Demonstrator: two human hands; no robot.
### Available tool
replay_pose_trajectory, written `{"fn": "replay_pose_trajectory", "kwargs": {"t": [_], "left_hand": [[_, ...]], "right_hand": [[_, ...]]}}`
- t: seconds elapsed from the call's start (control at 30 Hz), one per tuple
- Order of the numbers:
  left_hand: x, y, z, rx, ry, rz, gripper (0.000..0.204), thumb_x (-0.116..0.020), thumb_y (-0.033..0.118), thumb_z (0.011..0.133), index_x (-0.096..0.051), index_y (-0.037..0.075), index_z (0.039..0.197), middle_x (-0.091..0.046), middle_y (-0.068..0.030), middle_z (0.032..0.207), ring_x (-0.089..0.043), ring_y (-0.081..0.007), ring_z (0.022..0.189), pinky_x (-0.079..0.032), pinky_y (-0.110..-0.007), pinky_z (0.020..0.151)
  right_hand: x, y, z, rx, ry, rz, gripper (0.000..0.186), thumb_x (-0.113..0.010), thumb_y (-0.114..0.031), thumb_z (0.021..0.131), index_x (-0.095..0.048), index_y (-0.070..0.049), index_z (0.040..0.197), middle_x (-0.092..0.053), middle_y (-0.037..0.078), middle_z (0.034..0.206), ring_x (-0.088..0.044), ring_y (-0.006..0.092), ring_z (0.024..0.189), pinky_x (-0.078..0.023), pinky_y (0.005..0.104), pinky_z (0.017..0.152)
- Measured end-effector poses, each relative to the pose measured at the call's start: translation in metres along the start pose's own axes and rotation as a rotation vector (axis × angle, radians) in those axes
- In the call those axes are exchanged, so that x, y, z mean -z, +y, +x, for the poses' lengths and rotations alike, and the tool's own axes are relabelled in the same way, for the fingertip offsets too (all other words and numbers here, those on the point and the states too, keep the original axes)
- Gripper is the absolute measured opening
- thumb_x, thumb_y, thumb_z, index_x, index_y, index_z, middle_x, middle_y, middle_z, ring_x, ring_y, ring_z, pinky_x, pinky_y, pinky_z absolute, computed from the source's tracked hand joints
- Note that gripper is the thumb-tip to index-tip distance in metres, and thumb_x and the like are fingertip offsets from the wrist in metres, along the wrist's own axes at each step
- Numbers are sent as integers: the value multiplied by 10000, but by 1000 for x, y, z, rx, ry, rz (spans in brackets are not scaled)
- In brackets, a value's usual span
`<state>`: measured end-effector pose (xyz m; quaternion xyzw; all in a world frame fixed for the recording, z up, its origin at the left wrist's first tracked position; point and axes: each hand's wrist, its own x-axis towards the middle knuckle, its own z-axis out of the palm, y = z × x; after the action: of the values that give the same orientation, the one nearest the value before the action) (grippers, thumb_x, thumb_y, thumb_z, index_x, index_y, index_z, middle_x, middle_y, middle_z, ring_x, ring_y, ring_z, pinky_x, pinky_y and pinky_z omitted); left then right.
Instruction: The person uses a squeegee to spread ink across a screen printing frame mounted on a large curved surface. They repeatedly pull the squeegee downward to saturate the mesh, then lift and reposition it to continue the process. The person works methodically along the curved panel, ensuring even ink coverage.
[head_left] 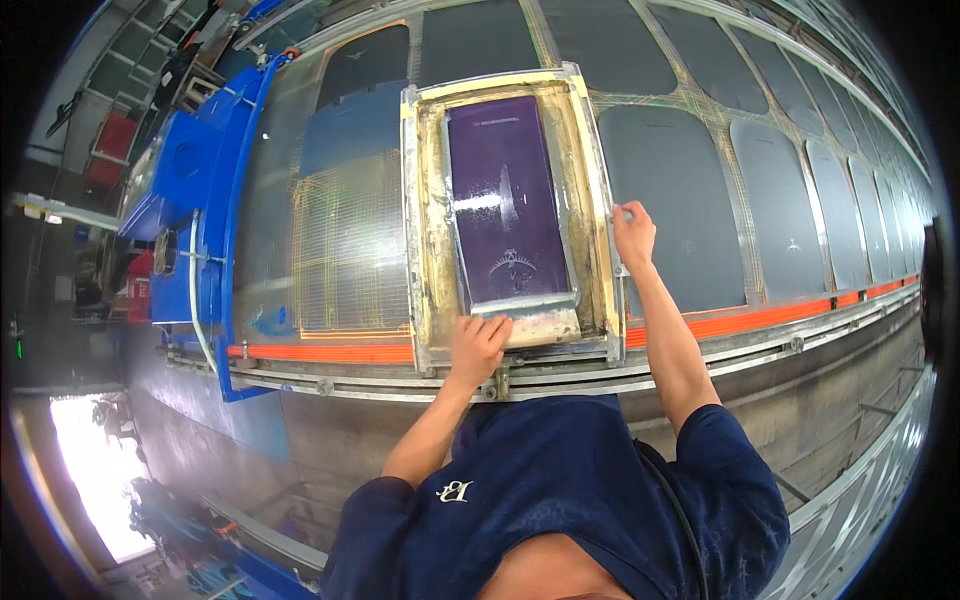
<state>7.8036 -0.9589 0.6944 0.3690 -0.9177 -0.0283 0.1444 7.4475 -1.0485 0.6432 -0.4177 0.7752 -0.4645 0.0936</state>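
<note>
A screen printing frame [594, 170] with pale, stained edges lies in front of me on a long table. Inside it is a dark purple printing area [505, 200] with a wet sheen and a small light design near its lower end. Across the near end of the purple rests a pale squeegee [540, 303]. My left hand [480, 350] is closed on its left part, just inside the near edge of the frame. At the frame's right side, my right hand [634, 236] has its fingers closed on the outer edge.
Dark grey rounded panels [670, 200] lie in rows to the right and beyond the frame. An orange strip [740, 321] and a metal rail [760, 355] run along the near table edge. A blue machine [190, 170] stands at the left end.
</note>
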Motion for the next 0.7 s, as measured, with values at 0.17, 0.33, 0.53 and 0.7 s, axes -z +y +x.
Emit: {"fn": "replay_pose_trajectory", "kwargs": {"t": [0.17,0.33,0.53,0.7], "left_hand": [[-1,1,-25,373,119,-158,386,-825,233,719,-737,80,1062,-627,-94,1292,-558,-296,1139,-402,-467,967],[3,-38,-3,838,352,-29,428,-825,404,816,-769,51,1052,-639,-129,1239,-567,-317,1135,-404,-475,1010],[1,-73,3,982,307,-1120,538,-828,527,820,-772,22,1000,-698,-55,821,-588,-128,738,-504,-327,691],[49,-90,0,1088,330,-952,717,-801,725,698,-782,96,1043,-702,-139,934,-649,-280,973,-423,-476,956]], "right_hand": [[21,-22,4,-80,-76,27,275,-693,-326,939,-671,-52,943,-684,178,756,-655,346,696,-502,442,692],[47,-45,28,-10,-15,23,244,-707,-308,937,-680,-67,964,-650,126,751,-592,204,696,-475,385,674],[96,-85,36,31,-109,117,235,-693,-243,943,-703,-15,1000,-683,62,893,-583,151,856,-480,333,793],[119,-141,21,134,59,56,235,-645,-235,983,-657,-1,988,-629,69,824,-578,200,791,-474,359,745]]}}
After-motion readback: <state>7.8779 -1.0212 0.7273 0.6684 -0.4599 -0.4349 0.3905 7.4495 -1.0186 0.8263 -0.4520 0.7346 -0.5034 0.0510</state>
